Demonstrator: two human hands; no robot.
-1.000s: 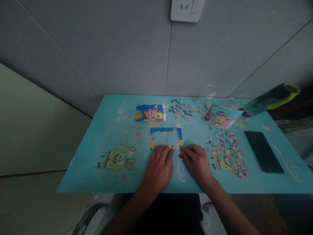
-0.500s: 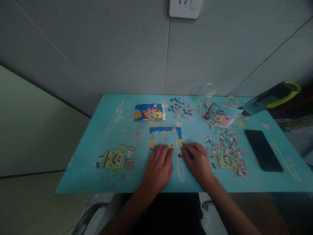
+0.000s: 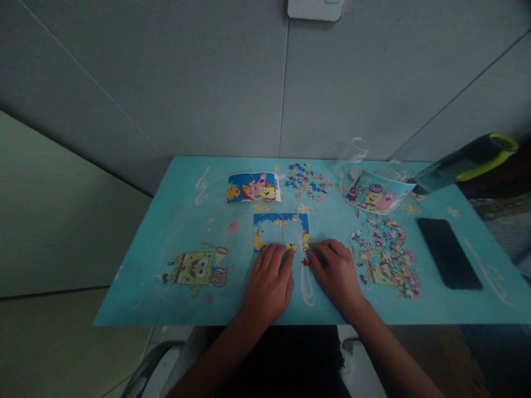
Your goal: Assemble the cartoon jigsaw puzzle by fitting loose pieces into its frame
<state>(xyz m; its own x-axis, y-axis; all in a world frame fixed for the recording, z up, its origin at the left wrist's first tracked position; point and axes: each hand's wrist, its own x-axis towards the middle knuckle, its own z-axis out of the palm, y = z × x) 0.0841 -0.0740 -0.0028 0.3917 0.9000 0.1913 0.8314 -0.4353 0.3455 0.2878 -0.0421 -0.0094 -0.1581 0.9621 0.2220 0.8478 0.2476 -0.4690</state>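
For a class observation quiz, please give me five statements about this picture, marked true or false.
1. The left hand covers part of the puzzle border. True.
2. The right hand is by the puzzle border's right side. True.
3. The hands touch each other. False: a gap separates them.
4. The puzzle border's middle is filled. False: the tabletop shows inside it.
5. The black slab lies right of the larger pile of pieces. True.

No lettering, number or brand can be read; the white strip (image 3: 277, 187) on the right edge of the SpongeBob picture sheet (image 3: 251, 188), near the far edge of the tabletop (image 3: 166, 221), is too small and blurred to make out.
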